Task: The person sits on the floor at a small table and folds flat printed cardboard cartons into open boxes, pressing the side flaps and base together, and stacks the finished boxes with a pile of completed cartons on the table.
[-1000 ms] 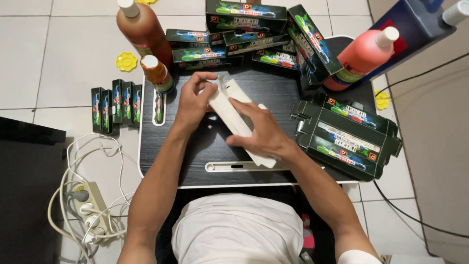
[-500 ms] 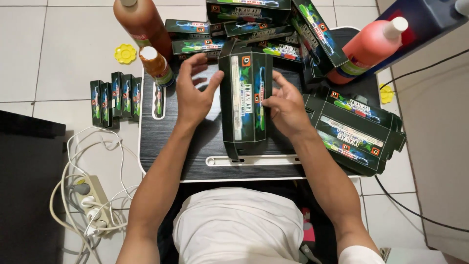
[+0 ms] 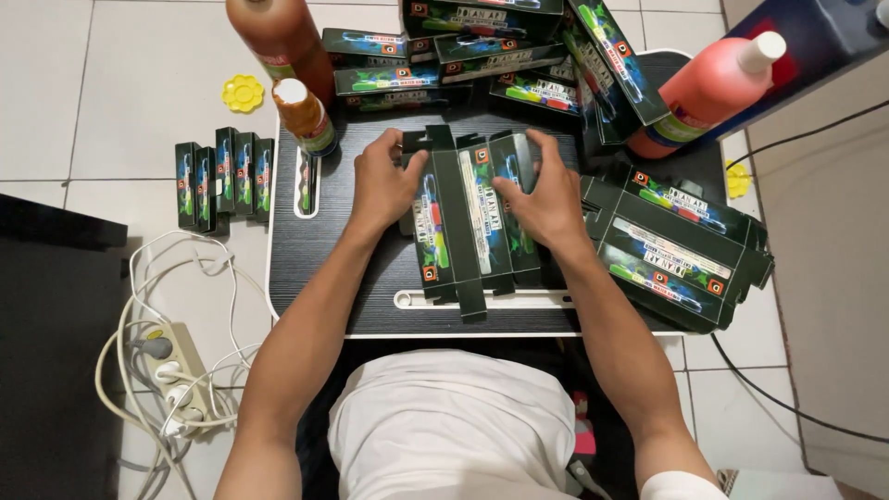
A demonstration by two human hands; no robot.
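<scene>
Lying between left hand (image 3: pixel 382 188) and right hand (image 3: pixel 547 199): flat carton (image 3: pixel 470 222).

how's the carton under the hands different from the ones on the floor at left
The carton in hand lies opened out flat on the black tray, its flaps showing; the floor boxes are folded shut and stand in a row. It looks wider than any of them. All share the same dark colourful print.
</scene>
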